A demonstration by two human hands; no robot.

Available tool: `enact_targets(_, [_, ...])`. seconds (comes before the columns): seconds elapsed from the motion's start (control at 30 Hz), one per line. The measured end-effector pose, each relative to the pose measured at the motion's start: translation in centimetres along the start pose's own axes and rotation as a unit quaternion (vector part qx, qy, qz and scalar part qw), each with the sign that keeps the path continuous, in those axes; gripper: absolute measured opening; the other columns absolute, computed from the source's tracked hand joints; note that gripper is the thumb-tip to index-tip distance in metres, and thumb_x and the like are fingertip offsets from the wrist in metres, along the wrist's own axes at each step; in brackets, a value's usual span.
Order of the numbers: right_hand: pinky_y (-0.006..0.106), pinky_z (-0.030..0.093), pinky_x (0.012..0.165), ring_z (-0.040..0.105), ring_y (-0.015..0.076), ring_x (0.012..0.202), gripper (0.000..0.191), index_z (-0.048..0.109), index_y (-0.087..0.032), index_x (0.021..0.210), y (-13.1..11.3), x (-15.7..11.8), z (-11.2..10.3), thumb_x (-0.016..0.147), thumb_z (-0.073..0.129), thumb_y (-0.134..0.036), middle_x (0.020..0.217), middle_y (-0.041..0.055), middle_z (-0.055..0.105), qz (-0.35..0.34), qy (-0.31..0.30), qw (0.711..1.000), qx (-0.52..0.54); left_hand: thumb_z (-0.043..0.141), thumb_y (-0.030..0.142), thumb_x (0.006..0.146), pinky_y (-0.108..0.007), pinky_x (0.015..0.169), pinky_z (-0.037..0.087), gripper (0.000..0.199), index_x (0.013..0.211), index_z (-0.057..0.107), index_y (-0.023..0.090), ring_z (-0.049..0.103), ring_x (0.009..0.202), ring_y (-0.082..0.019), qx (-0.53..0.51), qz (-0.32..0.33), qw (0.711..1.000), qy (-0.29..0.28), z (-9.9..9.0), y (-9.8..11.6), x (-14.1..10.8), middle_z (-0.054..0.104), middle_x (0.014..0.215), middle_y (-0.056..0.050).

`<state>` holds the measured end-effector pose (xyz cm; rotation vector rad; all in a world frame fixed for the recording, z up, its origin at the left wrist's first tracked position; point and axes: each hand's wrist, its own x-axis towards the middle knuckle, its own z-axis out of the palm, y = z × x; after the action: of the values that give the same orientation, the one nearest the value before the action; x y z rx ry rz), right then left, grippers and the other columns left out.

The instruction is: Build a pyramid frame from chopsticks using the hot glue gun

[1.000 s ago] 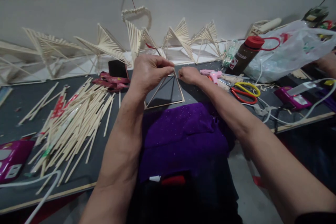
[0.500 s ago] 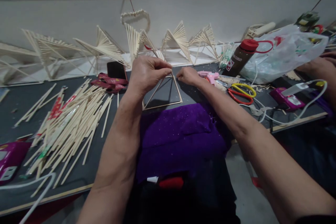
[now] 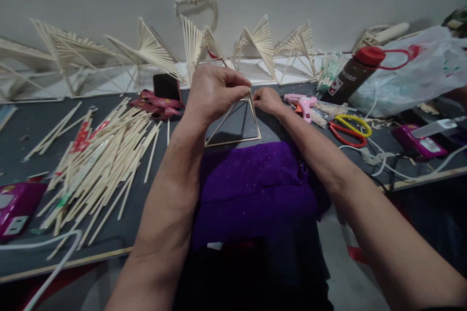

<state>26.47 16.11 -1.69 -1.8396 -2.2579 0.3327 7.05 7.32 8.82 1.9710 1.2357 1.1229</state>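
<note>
A small frame of pale wooden sticks (image 3: 233,142) stands on the dark tabletop in front of me, its slanted sticks meeting at a peak. At that peak, my left hand (image 3: 219,91) is closed, thumb and forefinger pinching the stick ends. My right hand (image 3: 269,101) is closed too, its fingertips at the frame's right slanted stick just below the peak; the exact contact is partly hidden. To the right of that hand lies a pink glue gun (image 3: 305,105). Purple cloth (image 3: 255,184) covers my lap at the table edge.
Loose sticks (image 3: 113,155) are heaped at left, near a magenta box (image 3: 20,206) with a white cable. Twisted stick models (image 3: 255,43) line the wall. Red-and-yellow-handled scissors (image 3: 348,131), a dark bottle (image 3: 352,75), a plastic bag (image 3: 412,77) and another magenta box (image 3: 419,141) are at right.
The camera view has shifted, so the scene sits somewhat higher and further right. Both hands stay at the frame's top, the right fingertips slightly closer to its side stick.
</note>
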Motion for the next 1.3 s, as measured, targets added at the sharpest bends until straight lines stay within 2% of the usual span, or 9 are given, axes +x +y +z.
enact_targets(0.17, [0.031,0.049,0.083,0.071,0.0293,0.104,0.031,0.083,-0.016,0.112,-0.7,0.2,-0.6,0.096,0.064,-0.035,0.113,0.0149,0.081,0.003,-0.024,0.999,-0.036,0.073,0.016,0.075,-0.031,0.074,0.056,0.016,0.085,0.085,0.016,0.072,0.079,-0.020,0.011,0.011,1.000,0.000,0.0,-0.3,0.1,0.077,0.074,-0.002])
enact_targets(0.33, [0.033,0.049,0.085,0.071,0.0332,0.111,0.031,0.082,-0.017,0.115,-0.8,0.3,-0.7,0.095,0.063,-0.032,0.117,0.0163,0.080,-0.012,-0.037,0.997,-0.063,0.073,0.014,0.076,-0.030,0.076,0.056,0.016,0.085,0.086,0.016,0.071,0.078,-0.019,0.028,0.017,0.999,0.003,0.0,-0.2,0.1,0.076,0.072,-0.002])
enact_targets(0.43, [0.033,0.047,0.082,0.072,0.0326,0.109,0.031,0.083,-0.017,0.113,-0.5,0.5,-0.5,0.093,0.061,-0.026,0.115,0.0160,0.081,-0.024,-0.040,0.996,-0.075,0.073,0.011,0.077,-0.031,0.081,0.057,0.015,0.086,0.086,0.013,0.071,0.079,-0.018,0.032,0.021,0.999,-0.004,0.0,0.0,0.0,0.077,0.073,-0.003])
enact_targets(0.7, [0.031,0.041,0.075,0.072,0.0284,0.103,0.030,0.082,-0.014,0.111,-0.1,0.1,-0.4,0.094,0.060,-0.026,0.115,0.0155,0.081,-0.064,-0.039,0.995,-0.071,0.074,0.014,0.074,-0.035,0.084,0.060,0.017,0.087,0.086,0.016,0.074,0.082,-0.022,0.037,0.025,0.999,0.005,0.1,-0.3,0.0,0.080,0.078,-0.005])
enact_targets(0.93, [0.028,0.040,0.071,0.068,0.0205,0.085,0.022,0.081,-0.010,0.098,0.9,-2.6,-1.6,0.085,0.064,-0.015,0.095,0.0106,0.080,-0.088,-0.045,0.995,-0.023,0.073,0.016,0.076,-0.037,0.090,0.059,0.017,0.087,0.086,0.018,0.075,0.081,-0.021,0.053,0.033,0.998,0.007,0.1,-0.3,0.1,0.080,0.078,-0.003])
enact_targets(1.0, [0.028,0.041,0.070,0.065,0.0189,0.078,0.017,0.078,-0.012,0.089,1.3,-3.3,-2.8,0.081,0.063,-0.012,0.086,0.0086,0.078,-0.071,-0.023,0.997,0.014,0.074,0.016,0.076,-0.036,0.088,0.058,0.016,0.087,0.086,0.017,0.075,0.081,-0.021,0.046,0.033,0.998,0.007,0.1,-0.3,0.1,0.079,0.077,-0.004])
enact_targets(1.07, [0.028,0.042,0.065,0.061,0.0159,0.066,0.014,0.074,-0.015,0.082,1.9,-4.0,-4.4,0.077,0.062,-0.010,0.074,0.0049,0.074,-0.035,0.016,0.994,0.107,0.074,0.017,0.076,-0.034,0.085,0.058,0.016,0.087,0.086,0.016,0.074,0.081,-0.021,0.041,0.033,0.999,0.005,0.1,-0.4,0.1,0.079,0.077,-0.004])
enact_targets(1.17, [0.027,0.041,0.055,0.052,0.0121,0.053,0.007,0.067,-0.019,0.077,3.1,-5.4,-7.0,0.074,0.065,-0.013,0.062,0.0002,0.067,0.021,0.092,0.951,0.294,0.074,0.018,0.076,-0.032,0.081,0.057,0.015,0.087,0.086,0.016,0.073,0.081,-0.021,0.037,0.033,0.999,0.002,0.0,-0.4,0.1,0.079,0.077,-0.004])
enact_targets(1.3, [0.024,0.038,0.047,0.049,0.0101,0.050,0.010,0.063,-0.022,0.066,4.8,-8.0,-10.8,0.067,0.070,-0.015,0.059,-0.0006,0.062,0.009,0.240,0.855,0.459,0.075,0.019,0.076,-0.033,0.079,0.058,0.015,0.086,0.087,0.018,0.073,0.080,-0.021,0.038,0.029,0.999,0.002,-0.1,-0.3,0.1,0.079,0.078,-0.004])
